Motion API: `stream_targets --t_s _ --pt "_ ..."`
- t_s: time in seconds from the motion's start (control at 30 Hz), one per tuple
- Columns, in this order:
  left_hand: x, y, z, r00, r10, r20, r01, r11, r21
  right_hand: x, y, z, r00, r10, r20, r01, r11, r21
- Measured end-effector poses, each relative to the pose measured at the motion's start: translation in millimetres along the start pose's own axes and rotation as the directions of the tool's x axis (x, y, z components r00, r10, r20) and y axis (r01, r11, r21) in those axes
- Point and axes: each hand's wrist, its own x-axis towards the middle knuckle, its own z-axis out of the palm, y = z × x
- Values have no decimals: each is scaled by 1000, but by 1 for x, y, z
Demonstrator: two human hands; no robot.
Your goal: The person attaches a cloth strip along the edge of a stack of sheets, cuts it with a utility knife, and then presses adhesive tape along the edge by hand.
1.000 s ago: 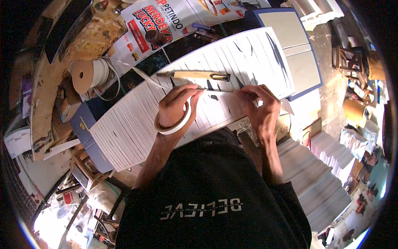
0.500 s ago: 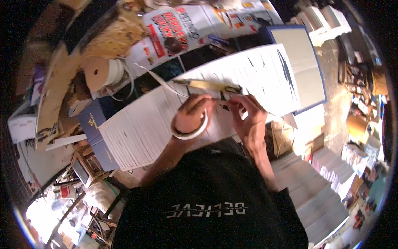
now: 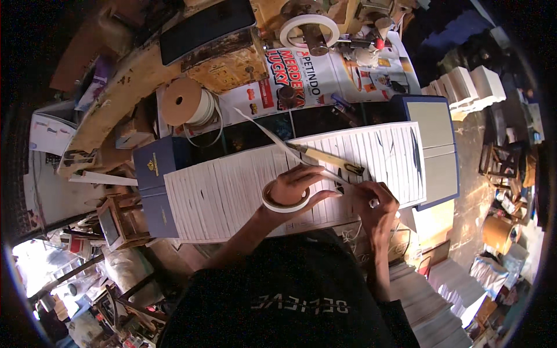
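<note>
My right hand (image 3: 380, 204) is closed, pinching a narrow white ribbon (image 3: 272, 134). The ribbon runs up and left from it across a long row of white paper blocks (image 3: 232, 188). Left of it, my left hand (image 3: 297, 184) has its thumb spread from its fingers, the fingertips beside the ribbon; it grips nothing I can see. A roll of white tape (image 3: 285, 207) hangs around that hand near the wrist. Just beyond both hands, a long pale-yellow tool with a dark end (image 3: 331, 159) lies on the paper; its kind is unclear.
Dark blue covers (image 3: 155, 194) extend at the left, and a blue-edged grey cover (image 3: 432, 151) at the right. A ribbon spool (image 3: 184, 103) stands far left. Behind are pens (image 3: 343, 107), a printed sheet (image 3: 325, 75), another tape roll (image 3: 308, 32) and a dark phone-like slab (image 3: 209, 32).
My hands have moved apart: the left's thumb and fingers have spread, while the right has drawn rightward with the ribbon. The view has shifted, showing more of the table's far side.
</note>
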Motion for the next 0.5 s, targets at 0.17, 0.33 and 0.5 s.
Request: stream_targets --t_s 0.17,0.33,0.5 --pt "7 -16 -3 999 6 51 -1 996 -86 3 25 -8 1000 -8 26 9 1000 -25" --pt "11 -12 3 997 -45 60 47 999 -24 3 19 -13 1000 6 30 -5 1000 -22" --pt "11 -16 13 1000 11 8 -11 1000 3 1 20 -13 1000 16 17 -16 999 -30"
